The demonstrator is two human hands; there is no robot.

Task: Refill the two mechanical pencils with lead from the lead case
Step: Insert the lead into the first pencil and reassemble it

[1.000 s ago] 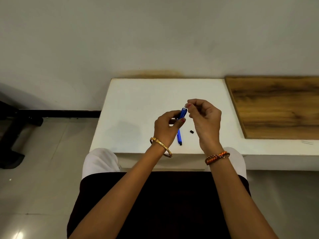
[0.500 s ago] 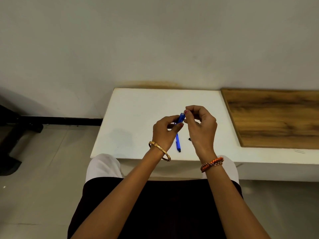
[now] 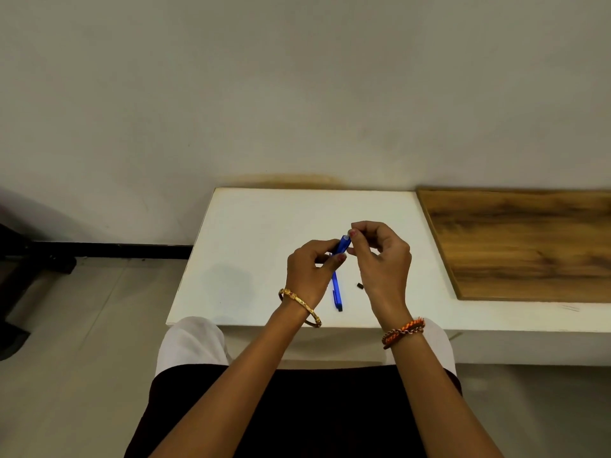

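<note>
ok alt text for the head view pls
Seen from above, a seated person's left hand holds a blue pencil while the right hand pinches at its top end. A second blue pencil and a small black piece lie on the white table.

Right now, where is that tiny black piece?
In the head view, the tiny black piece lies on the white table, just left of the right hand and right of the blue pencil lying there.

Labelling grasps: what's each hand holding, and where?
Left hand grips a blue pencil mid-barrel. Right hand pinches at its upper end; whether it holds lead can't be told.
</note>
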